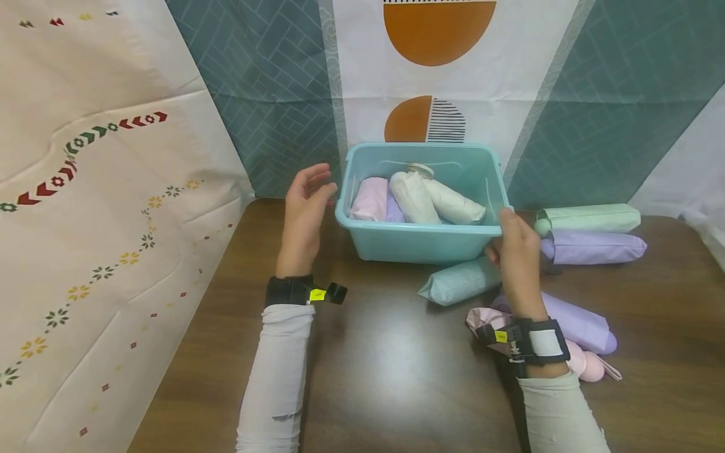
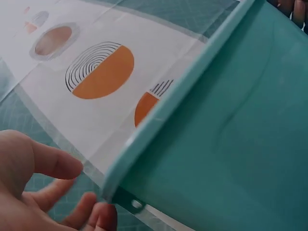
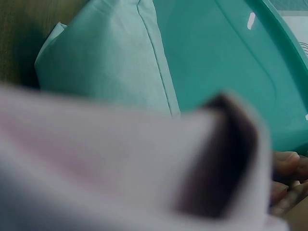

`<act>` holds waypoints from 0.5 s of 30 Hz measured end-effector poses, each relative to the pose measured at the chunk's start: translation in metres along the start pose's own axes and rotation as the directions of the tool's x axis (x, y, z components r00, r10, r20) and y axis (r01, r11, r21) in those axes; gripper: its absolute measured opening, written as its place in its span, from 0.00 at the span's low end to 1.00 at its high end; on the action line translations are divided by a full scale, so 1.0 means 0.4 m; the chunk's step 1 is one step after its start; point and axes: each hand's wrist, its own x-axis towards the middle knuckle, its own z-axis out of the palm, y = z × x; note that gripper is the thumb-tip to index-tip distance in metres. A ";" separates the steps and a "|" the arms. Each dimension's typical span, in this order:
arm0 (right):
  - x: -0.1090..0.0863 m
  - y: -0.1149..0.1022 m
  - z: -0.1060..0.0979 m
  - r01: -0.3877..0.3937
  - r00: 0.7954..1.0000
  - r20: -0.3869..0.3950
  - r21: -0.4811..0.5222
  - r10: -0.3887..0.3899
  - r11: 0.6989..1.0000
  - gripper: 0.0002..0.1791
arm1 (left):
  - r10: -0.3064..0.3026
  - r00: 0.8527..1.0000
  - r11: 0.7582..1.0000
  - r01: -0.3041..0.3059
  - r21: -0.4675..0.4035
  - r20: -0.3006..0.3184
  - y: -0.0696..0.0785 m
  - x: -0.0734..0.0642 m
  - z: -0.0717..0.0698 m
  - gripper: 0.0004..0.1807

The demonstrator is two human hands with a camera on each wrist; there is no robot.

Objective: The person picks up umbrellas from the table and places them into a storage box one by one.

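Note:
A light blue plastic bin (image 1: 416, 244) stands at the table's back, holding rolled folding umbrellas: a pink one (image 1: 370, 198), a purple one (image 1: 393, 207) and two white ones (image 1: 453, 200). My right hand (image 1: 518, 258) grips the bin's right front corner at the rim. Just off the left rim is my left hand (image 1: 306, 207), its fingers loosely bent and holding nothing; the left wrist view shows the fingertips close to the rim corner. A teal umbrella (image 1: 461, 281) lies before the bin, beside my right hand. Much of the right wrist view is covered by a blurred pink umbrella (image 3: 96, 159).
Right of the bin lie a green umbrella (image 1: 591, 218) and a purple umbrella (image 1: 597, 246). Under my right forearm are another purple umbrella (image 1: 580, 324) and a pink umbrella (image 1: 589, 365) with a strap. Patterned cloth (image 1: 272, 94) hangs behind the brown table (image 1: 374, 377).

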 end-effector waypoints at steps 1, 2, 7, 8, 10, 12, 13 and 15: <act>-0.001 0.001 0.000 0.003 1.000 0.001 0.001 -0.003 1.000 0.28 | -0.019 1.000 1.000 0.019 0.004 -0.007 -0.008 -0.005 0.000 0.20; -0.001 0.002 -0.001 0.006 1.000 0.001 0.000 -0.006 1.000 0.28 | -0.040 0.999 0.999 0.040 0.005 -0.011 -0.017 -0.009 0.002 0.21; 0.000 0.003 0.001 0.002 1.000 0.001 0.020 -0.002 1.000 0.28 | -0.130 0.991 0.991 0.130 0.017 0.010 -0.058 -0.028 0.012 0.25; 0.000 0.004 0.001 -0.001 1.000 0.003 0.021 0.001 1.000 0.28 | -0.138 0.990 0.990 0.138 0.014 0.011 -0.065 -0.031 0.014 0.26; 0.000 0.004 0.003 -0.001 1.000 0.004 0.015 0.001 1.000 0.28 | -0.147 0.989 0.989 0.146 0.026 0.010 -0.073 -0.037 0.018 0.26; 0.001 0.005 0.002 0.001 1.000 0.005 0.005 -0.001 1.000 0.28 | -0.146 0.989 0.988 0.146 0.041 0.006 -0.078 -0.041 0.022 0.25; 0.002 0.005 0.002 0.003 1.000 0.006 0.001 -0.003 1.000 0.28 | -0.145 0.989 0.988 0.145 0.057 0.004 -0.079 -0.042 0.024 0.25; 0.004 0.004 0.001 0.002 1.000 0.007 -0.001 -0.002 1.000 0.28 | -0.148 0.989 0.985 0.147 0.093 0.005 -0.078 -0.045 0.027 0.24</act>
